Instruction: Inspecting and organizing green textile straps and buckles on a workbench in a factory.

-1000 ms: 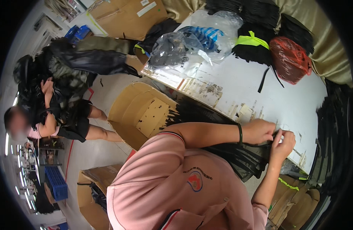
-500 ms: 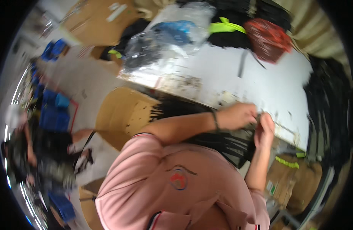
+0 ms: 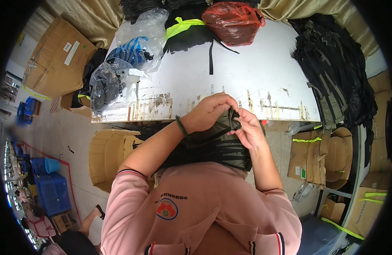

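**Mara:** White desk (image 3: 255, 72) fills the upper middle of the frame, its near edge scarred with worn patches and old tape marks. Clear plastic bags (image 3: 128, 55) sit at its upper left, a red bag (image 3: 234, 17) at the top, and a heap of black straps (image 3: 332, 72) hangs off its right end.

**Joss:** And the hands?

**Mara:** Both are at centre frame, just below the desk's near edge. The left hand (image 3: 211, 112) has its grip closed over the top of a dark olive fabric piece (image 3: 217, 127); the right hand (image 3: 249, 131) pinches the same piece at its folded black end, fingers together on it. More of that dark fabric is stacked in the lap (image 3: 213, 151) right beneath.

**Joss:** What could go wrong from here?

**Mara:** My guess: the piece is held in the air, not resting on the desk, so if either pinch loosens, the fold could spring open or the piece could drop onto the lap stack and get mixed in with the others.

**Joss:** Anything else?

**Mara:** The lap stack looks loose and overhangs the knees. A shift of the arms might nudge layers off toward the cardboard drum (image 3: 109, 157) at lower left or onto the floor. I can't tell how firmly the stack is seated.
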The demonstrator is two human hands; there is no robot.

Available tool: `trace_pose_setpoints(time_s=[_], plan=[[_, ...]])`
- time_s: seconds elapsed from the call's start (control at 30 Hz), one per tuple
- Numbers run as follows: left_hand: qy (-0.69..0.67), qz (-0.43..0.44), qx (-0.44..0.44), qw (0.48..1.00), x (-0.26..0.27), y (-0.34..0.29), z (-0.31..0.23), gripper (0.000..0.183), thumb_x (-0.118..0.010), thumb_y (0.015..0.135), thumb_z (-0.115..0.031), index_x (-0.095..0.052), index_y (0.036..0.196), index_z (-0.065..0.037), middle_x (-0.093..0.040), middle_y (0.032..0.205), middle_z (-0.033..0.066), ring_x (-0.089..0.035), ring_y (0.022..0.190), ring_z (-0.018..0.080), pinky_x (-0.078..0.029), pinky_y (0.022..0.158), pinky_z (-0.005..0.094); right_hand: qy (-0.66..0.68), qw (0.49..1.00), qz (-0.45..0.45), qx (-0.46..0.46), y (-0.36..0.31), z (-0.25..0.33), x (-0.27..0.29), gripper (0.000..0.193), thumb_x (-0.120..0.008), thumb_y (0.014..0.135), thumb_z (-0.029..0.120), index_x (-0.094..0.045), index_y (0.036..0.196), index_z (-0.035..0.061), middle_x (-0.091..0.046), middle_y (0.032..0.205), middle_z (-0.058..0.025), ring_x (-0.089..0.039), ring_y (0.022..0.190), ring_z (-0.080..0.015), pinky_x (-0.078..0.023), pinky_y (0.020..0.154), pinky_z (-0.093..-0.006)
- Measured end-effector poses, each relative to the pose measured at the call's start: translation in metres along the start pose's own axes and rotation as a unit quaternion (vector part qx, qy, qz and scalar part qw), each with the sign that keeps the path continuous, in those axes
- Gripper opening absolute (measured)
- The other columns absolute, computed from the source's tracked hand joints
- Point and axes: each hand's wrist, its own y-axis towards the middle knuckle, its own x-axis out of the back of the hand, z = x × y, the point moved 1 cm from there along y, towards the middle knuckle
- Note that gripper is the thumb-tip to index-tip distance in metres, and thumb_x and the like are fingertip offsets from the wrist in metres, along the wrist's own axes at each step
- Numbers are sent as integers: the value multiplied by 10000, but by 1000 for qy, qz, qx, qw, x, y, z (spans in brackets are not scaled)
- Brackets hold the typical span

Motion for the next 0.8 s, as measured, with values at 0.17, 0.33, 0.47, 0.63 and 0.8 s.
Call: trace_pose_setpoints(time_s=[0.17,0.33,0.47,0.63,0.8], plan=[[-25,20,27,999,-12,-5,-7,145,-475,915,-64,-579,1005,-17,-572,965,23,-526,903,96,-427,825,253,-395,888,-153,176,-4,-10,-2,104,-548,887,-23,-490,924,56,-514,704,26,-486,598,-37,-464,554,-212],[31,5,171,985,-8,-9,25,240,-600,860,-219,-634,919,10,-608,776,60,-548,764,114,-453,704,278,-256,927,-174,213,6,-10,0,160,-605,867,-3,-475,935,58,-435,650,55,-372,565,-27,-352,513,-177],[-25,-30,252,967,-5,-11,25,313,-614,874,-298,-660,932,6,-621,738,53,-542,731,103,-449,669,281,-424,875,-134,191,-4,-1,-5,131,-663,854,62,-534,876,52,-457,654,57,-399,581,-39,-380,559,-193],[-195,-110,292,930,-10,-10,8,380,-594,897,-356,-671,931,15,-642,796,39,-546,707,97,-451,641,264,-359,888,-244,150,2,9,20,123,-636,891,151,-573,818,75,-517,679,58,-451,648,-32,-379,602,-180],[-166,-94,299,935,-9,-12,10,395,-583,901,-372,-666,947,12,-640,813,37,-552,724,96,-456,657,252,-337,915,-155,157,-3,14,-13,140,-620,885,84,-553,1006,63,-521,767,48,-442,646,-35,-377,601,-180]])
